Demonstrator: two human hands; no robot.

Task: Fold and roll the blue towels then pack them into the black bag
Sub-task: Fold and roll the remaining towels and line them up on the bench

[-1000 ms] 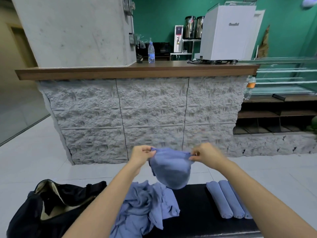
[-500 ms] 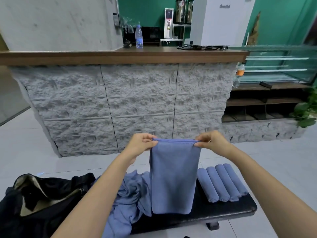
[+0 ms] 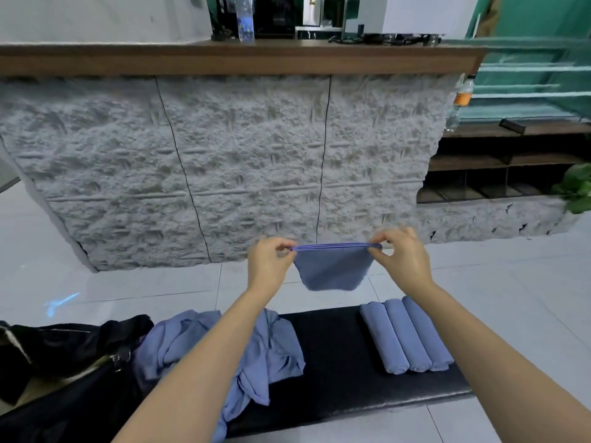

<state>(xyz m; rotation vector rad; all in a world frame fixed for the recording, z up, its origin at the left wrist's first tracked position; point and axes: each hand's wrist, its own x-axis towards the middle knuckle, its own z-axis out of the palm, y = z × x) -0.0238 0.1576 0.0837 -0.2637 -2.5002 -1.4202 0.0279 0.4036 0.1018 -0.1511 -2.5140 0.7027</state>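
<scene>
A folded blue towel (image 3: 332,270) hangs in the air above the black bench (image 3: 335,362). My left hand (image 3: 267,265) pinches its top left corner and my right hand (image 3: 401,260) pinches its top right corner, with the top edge stretched flat between them. On the bench's left part lies a heap of loose blue towels (image 3: 220,346). Three rolled blue towels (image 3: 406,334) lie side by side on the bench's right part. The black bag (image 3: 64,372) stands open at the lower left, beside the bench.
A grey stone-faced counter (image 3: 224,161) with a wooden top rises just beyond the bench. Dark shelves (image 3: 499,167) and a green plant (image 3: 575,187) are at the right. Pale tiled floor (image 3: 511,298) surrounds the bench.
The towel hung long down to the bench half a second ago; now it is folded shorter and held higher, clear of the bench. Both hands kept their pinch on the top corners.
</scene>
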